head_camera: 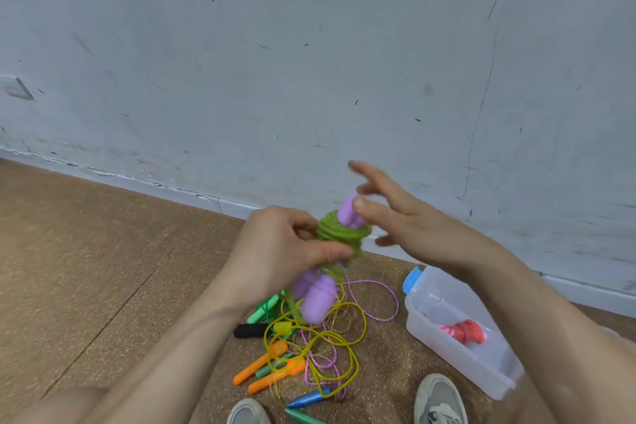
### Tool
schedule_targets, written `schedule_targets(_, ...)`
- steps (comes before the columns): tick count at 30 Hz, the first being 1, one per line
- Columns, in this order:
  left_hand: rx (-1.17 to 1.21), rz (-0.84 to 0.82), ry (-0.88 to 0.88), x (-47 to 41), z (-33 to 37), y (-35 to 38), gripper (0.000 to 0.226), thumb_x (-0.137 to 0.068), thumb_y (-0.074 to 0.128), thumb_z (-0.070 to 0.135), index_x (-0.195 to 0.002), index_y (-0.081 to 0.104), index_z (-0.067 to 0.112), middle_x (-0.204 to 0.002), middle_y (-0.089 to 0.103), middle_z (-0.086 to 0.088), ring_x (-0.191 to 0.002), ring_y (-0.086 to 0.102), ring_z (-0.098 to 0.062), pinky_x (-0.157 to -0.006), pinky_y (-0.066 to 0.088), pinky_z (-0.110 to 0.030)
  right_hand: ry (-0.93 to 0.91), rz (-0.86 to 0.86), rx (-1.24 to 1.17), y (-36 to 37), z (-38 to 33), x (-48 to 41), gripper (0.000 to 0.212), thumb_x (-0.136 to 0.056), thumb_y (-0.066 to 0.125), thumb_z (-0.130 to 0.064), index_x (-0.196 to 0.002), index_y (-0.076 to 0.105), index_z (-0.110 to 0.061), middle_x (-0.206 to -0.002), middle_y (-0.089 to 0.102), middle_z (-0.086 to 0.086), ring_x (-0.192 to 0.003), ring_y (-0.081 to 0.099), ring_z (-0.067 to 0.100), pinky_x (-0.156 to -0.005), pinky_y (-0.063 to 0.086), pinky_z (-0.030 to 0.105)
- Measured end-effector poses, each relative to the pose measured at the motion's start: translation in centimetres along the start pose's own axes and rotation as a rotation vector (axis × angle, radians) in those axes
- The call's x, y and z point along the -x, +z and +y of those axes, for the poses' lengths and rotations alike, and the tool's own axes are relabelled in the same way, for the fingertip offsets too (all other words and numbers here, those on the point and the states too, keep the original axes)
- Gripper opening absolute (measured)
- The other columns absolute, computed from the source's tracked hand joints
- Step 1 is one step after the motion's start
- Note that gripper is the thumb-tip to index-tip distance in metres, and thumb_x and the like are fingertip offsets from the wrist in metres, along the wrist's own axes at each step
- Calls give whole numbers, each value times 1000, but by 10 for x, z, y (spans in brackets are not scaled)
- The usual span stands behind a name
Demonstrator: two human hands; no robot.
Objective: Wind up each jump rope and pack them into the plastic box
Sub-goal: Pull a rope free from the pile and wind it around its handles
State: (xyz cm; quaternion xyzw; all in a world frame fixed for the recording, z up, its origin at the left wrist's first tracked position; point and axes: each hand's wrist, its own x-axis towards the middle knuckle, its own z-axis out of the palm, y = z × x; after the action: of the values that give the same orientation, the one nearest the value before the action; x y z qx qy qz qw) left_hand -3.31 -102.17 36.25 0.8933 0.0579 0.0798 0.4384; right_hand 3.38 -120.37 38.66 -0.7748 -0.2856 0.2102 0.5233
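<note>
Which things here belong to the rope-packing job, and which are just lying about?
Job: green rope with purple handles, gripped by the left hand; right hand, open beside it; loose ropes piled on the floor; plastic box; wound red rope inside it.
Not job: shoes; scuffed wall.

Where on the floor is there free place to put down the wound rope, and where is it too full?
The floor left of the rope pile, up to the wall, is bare. A narrow bare strip lies between pile and box. Inside the box, room shows beside the red rope. It is crowded in the pile before the shoes.
</note>
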Motion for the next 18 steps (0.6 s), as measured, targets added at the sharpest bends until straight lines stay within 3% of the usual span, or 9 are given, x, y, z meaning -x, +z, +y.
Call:
schedule_targets(2,-593,138,56,6,6,7,52,-62,66,71,-73,65,21,-63,66,2,-64,61,-16,-57,40,-33,148,31,-228,20,6,-1,30,-93,50,-45,-122,55,-36,-97,61,-8,-85,60,3,-79,51,26)
schedule_targets(4,-731,168,99,12,12,26,50,-71,57,69,-80,64,21,-75,68,-1,-76,63,-21,-59,37,-33,144,272,-170,47,20,-10,21,-88,61,-44,-97,62,-25,-79,61,-4,-69,56,5,-66,49,27)
schedule_targets(7,-446,80,139,14,6,36,40,-72,53,57,-77,63,18,-66,68,0,-69,65,-16,-61,45,-33,110,478,-105,58,34,-18,18,-85,66,-28,-82,55,-14,-70,56,2,-61,48,11,-58,41,27)
schedule_targets(9,-247,-101,134,12,0,24,32,-76,55,49,-80,69,20,-64,70,8,-67,66,-4,-68,51,-33,65,451,-97,48,34,-20,12,-85,63,-16,-80,54,-11,-65,51,0,-58,43,9,-55,38,25)
schedule_targets(11,-73,-210,103,8,-2,13,23,-79,63,37,-92,74,22,-77,74,12,-75,66,4,-73,53,-28,12,397,-71,39,30,-20,11,-85,62,-10,-78,54,-13,-62,49,-3,-57,42,9,-55,38,25)
schedule_targets(14,234,-200,-10,5,-1,5,15,-78,75,10,-93,76,10,-75,74,1,-61,59,-1,-60,47,-19,-45,299,-119,31,25,-19,14,-85,62,-8,-76,55,-16,-64,52,-1,-62,45,12,-60,39,27)
schedule_targets(18,455,-125,-55,2,0,4,14,-65,78,1,-73,69,7,-54,65,0,-43,49,-5,-45,40,-16,-68,192,-289,29,17,-15,5,-76,60,-16,-75,55,-18,-75,56,13,-67,48,18,-58,41,28)
